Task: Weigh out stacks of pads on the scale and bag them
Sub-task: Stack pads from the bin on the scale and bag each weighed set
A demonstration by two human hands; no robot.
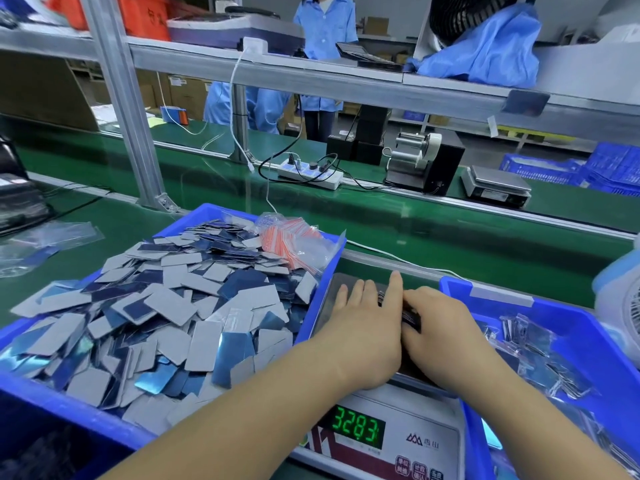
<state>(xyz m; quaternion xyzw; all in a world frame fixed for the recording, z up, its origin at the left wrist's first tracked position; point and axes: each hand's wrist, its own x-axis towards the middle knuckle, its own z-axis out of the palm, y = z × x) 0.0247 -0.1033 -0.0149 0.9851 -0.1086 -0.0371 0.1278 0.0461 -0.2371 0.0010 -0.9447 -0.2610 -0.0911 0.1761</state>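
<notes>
A scale (pixel 408 441) with a green number display stands at the front, its steel pan (pixel 341 285) between two blue trays. On the pan lies a dark stack of pads (pixel 410 318), mostly hidden between my hands. My left hand (pixel 367 327) lies flat against the stack's left side with straight fingers. My right hand (pixel 440 320) grips the stack from the right with curled fingers. The left blue tray (pixel 313 327) is heaped with loose grey and blue pads (pixel 166 306). A bundle of small zip bags (pixel 294 239) with red strips lies at its far corner.
The right blue tray (pixel 568 327) holds bagged pads (pixel 540 362). A white fan (pixel 623 306) stands at the far right. Beyond runs a green conveyor (pixel 415 220) with a power strip (pixel 310 173), a label dispenser (pixel 422 161) and a second scale (pixel 497 185). People in blue coats stand behind the shelf frame.
</notes>
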